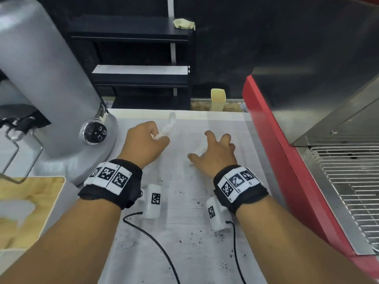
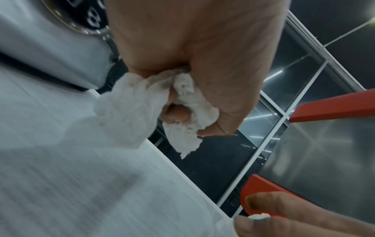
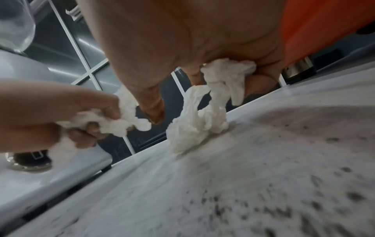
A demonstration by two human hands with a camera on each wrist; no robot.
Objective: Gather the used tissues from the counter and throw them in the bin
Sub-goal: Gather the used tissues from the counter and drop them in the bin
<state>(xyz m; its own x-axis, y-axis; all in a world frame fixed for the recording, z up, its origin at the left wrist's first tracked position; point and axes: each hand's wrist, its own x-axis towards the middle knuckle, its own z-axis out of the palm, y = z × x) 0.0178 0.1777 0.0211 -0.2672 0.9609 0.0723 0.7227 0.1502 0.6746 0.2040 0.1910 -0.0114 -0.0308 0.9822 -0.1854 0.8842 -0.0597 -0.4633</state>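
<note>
My left hand (image 1: 160,137) grips a crumpled white tissue (image 1: 169,124) in a fist near the far edge of the white counter (image 1: 184,232); its tail sticks out past the knuckles. The left wrist view shows that tissue (image 2: 182,102) bunched between the curled fingers and thumb of the left hand (image 2: 182,115). My right hand (image 1: 209,146) hovers to the right over a second tissue (image 1: 200,150). In the right wrist view the right hand (image 3: 205,99) pinches this tissue (image 3: 194,128) by its top while its lower end touches the counter. No bin is identifiable.
A grey grinder (image 1: 51,89) with a dial stands left of my left hand. A red espresso machine (image 1: 287,160) with a drip grate (image 1: 348,191) walls the right side. A pale yellow container (image 1: 218,99) sits beyond the counter's far edge. Dark grounds speckle the near counter; a wooden board (image 1: 30,201) lies at left.
</note>
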